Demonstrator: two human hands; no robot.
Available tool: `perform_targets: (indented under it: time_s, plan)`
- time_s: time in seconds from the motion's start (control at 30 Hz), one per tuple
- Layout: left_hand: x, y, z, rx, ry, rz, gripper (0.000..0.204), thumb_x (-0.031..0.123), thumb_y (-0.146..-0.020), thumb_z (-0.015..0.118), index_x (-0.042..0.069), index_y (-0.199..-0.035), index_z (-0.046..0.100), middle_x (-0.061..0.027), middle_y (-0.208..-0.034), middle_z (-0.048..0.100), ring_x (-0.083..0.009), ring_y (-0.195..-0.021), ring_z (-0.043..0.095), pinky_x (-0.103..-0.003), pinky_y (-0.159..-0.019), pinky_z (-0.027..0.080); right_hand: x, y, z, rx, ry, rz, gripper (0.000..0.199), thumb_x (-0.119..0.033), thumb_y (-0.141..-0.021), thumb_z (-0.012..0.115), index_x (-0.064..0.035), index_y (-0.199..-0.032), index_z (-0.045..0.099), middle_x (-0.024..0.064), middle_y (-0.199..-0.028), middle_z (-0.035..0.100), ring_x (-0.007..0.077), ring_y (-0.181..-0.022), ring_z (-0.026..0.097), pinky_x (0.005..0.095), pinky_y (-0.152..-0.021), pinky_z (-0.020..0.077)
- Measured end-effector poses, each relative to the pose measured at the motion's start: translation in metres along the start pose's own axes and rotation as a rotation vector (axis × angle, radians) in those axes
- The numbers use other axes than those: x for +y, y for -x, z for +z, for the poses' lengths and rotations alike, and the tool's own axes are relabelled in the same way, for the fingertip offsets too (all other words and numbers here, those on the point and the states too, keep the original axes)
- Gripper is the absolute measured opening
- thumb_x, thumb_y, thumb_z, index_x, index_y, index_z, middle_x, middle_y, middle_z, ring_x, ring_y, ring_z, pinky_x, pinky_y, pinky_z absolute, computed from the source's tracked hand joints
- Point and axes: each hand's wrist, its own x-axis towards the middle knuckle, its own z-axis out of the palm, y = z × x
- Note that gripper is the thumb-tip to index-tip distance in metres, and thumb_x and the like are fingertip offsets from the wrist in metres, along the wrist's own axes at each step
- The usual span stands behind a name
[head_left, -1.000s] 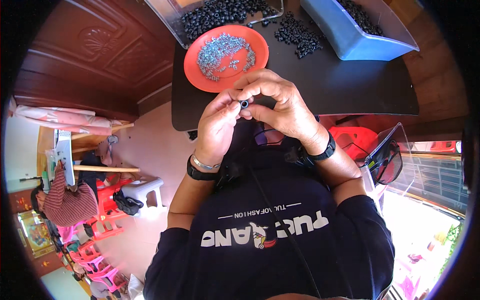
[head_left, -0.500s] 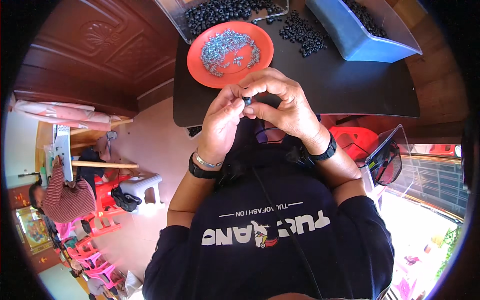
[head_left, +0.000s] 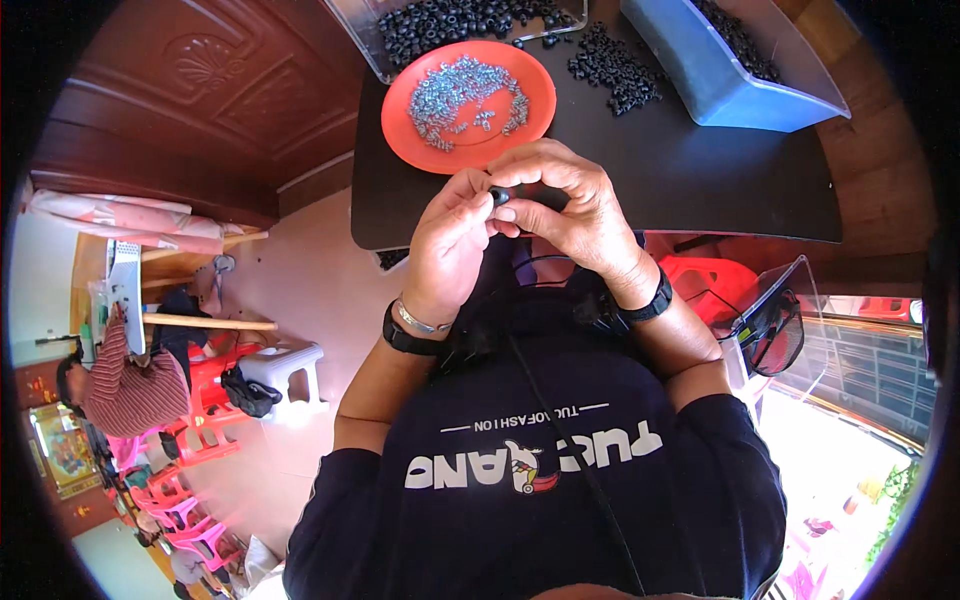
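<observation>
A small black rounded plastic part (head_left: 499,196) is pinched at the fingertips in front of my chest, over the near edge of the dark table. Thumb and index finger of my left hand (head_left: 447,238) close on its left side. My right hand (head_left: 578,212) meets it from the right, thumb and fingers curled round to the same part. Just beyond my fingers lies an orange-red plate (head_left: 545,100) holding many tiny silvery spring-like pieces (head_left: 450,92). The part's underside is hidden by my fingers.
A clear box (head_left: 374,50) with black rounded parts stands at the back, beside a loose heap of small black pieces (head_left: 612,68). Far right is a translucent bluish bin (head_left: 735,92). A red stool (head_left: 705,280) stands right of me; a person in stripes (head_left: 140,393) sits at far left.
The black part has turned slightly between my fingertips, and my right thumb and fingers have shifted a little. Plate and bins sit slightly further right in the picture.
</observation>
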Motion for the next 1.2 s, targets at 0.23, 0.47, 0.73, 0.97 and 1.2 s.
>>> perform_targets:
  time_s: [0.23, 0.47, 0.73, 0.97, 1.2]
  plan:
    - [-0.004, 0.001, -0.006, -0.031, -0.041, 0.048, 0.018, 0.023, -0.093, 0.050, 0.005, -0.095, 0.050, -0.0023, -0.091, 0.055, -0.0119, -0.083, 0.054, -0.028, -0.076, 0.044, -0.002, 0.001, -0.002, -0.064, 0.015, 0.005, 0.029, 0.000, -0.074, 0.075, -0.0059, -0.101, 0.067, 0.0079, -0.102, 0.065, 0.0187, -0.096, 0.062, 0.0319, -0.083, 0.0507]
    - [-0.004, 0.002, -0.004, -0.041, 0.011, 0.014, 0.023, 0.025, -0.093, 0.049, 0.003, -0.101, 0.051, -0.0025, -0.091, 0.055, -0.0121, -0.085, 0.054, -0.028, -0.077, 0.044, -0.001, 0.005, 0.002, -0.021, -0.303, 0.151, 0.022, 0.005, -0.077, 0.070, -0.0024, -0.097, 0.065, 0.0064, -0.095, 0.062, 0.0125, -0.081, 0.062, 0.0242, -0.068, 0.0533]
    - [-0.006, 0.002, -0.005, -0.048, -0.054, 0.053, 0.024, 0.023, -0.092, 0.053, 0.001, -0.102, 0.054, -0.0026, -0.093, 0.055, -0.0100, -0.088, 0.052, -0.026, -0.079, 0.041, -0.006, 0.004, 0.000, -0.012, 0.103, -0.008, 0.032, 0.000, -0.069, 0.077, -0.0061, -0.099, 0.069, 0.0083, -0.106, 0.064, 0.0208, -0.097, 0.061, 0.0331, -0.085, 0.0488]
    - [-0.004, 0.005, -0.007, -0.074, -0.031, 0.040, 0.025, 0.023, -0.092, 0.054, 0.001, -0.103, 0.055, -0.0022, -0.095, 0.055, -0.0095, -0.088, 0.050, -0.025, -0.080, 0.038, -0.013, 0.003, -0.002, -0.060, 0.064, 0.030, 0.033, 0.001, -0.069, 0.075, -0.0065, -0.100, 0.068, 0.0088, -0.107, 0.065, 0.0219, -0.098, 0.060, 0.0342, -0.086, 0.0477]
    - [-0.002, 0.006, -0.004, -0.083, -0.013, 0.048, 0.024, 0.022, -0.092, 0.054, 0.001, -0.103, 0.055, -0.0030, -0.097, 0.055, -0.0100, -0.090, 0.050, -0.025, -0.080, 0.038, -0.015, 0.001, 0.002, -0.054, -0.017, 0.082, 0.034, 0.004, -0.068, 0.075, -0.0075, -0.099, 0.066, 0.0078, -0.105, 0.064, 0.0211, -0.097, 0.060, 0.0337, -0.084, 0.0489]
